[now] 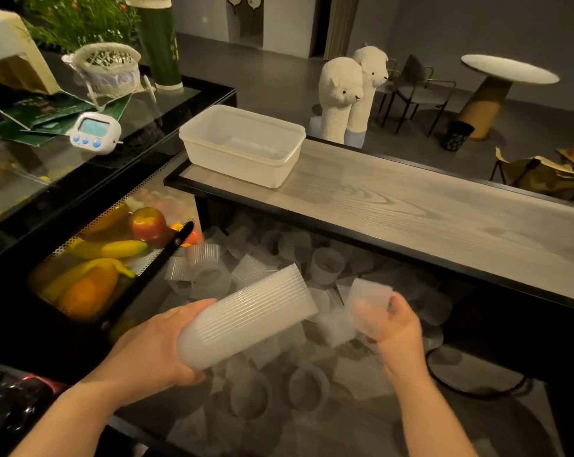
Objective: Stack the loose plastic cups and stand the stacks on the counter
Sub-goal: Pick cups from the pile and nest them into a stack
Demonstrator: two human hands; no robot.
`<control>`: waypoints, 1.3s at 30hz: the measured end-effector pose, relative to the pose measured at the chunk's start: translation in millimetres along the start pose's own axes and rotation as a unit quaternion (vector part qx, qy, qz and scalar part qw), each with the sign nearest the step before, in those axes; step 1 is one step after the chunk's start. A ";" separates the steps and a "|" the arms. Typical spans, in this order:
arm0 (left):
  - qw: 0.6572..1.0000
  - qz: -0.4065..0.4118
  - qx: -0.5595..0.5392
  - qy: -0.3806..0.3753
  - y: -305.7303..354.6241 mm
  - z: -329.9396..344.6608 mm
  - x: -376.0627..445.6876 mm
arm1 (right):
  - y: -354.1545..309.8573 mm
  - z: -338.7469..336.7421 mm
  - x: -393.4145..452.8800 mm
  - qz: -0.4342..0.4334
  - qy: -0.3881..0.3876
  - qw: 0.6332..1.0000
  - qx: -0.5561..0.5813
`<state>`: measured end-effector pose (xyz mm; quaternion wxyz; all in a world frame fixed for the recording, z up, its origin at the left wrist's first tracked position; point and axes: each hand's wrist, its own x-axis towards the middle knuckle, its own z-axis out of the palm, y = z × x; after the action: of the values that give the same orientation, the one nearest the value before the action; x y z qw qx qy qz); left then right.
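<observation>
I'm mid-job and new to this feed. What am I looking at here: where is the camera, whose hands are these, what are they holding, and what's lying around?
There is no machine here: this is one wide-angle picture from a camera worn on a person's head, looking forward and down at their bare hands. The left hand grips a long stack of nested cups, held tilted on its side. The right hand holds a single cup close to the stack's open end, blurred by motion. Below them, many loose cups lie scattered on a lower surface. Above is the wooden counter, with an empty plastic tub on it and no stacks yet. To the left sit fruit and a timer.
</observation>
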<state>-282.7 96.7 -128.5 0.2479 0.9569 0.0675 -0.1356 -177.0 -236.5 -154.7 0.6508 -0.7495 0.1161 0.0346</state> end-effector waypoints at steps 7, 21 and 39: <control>0.999 0.040 0.002 -0.011 10.8 -9.4 2.0 | -46.1 0.9 1.8 0.029 -0.244 0.968 0.057; 0.997 0.064 0.027 -0.036 23.0 -18.4 -4.3 | -45.5 27.9 -3.6 -0.071 -0.307 0.926 -0.209; 0.999 0.023 0.034 0.032 4.3 -12.4 -2.0 | 121.1 26.6 -25.7 0.147 -0.083 0.858 -0.486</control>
<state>-281.0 99.0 -115.6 0.2162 0.9698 0.0487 -0.1017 -225.8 -222.3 -270.6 0.1988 -0.9390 0.1394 0.2438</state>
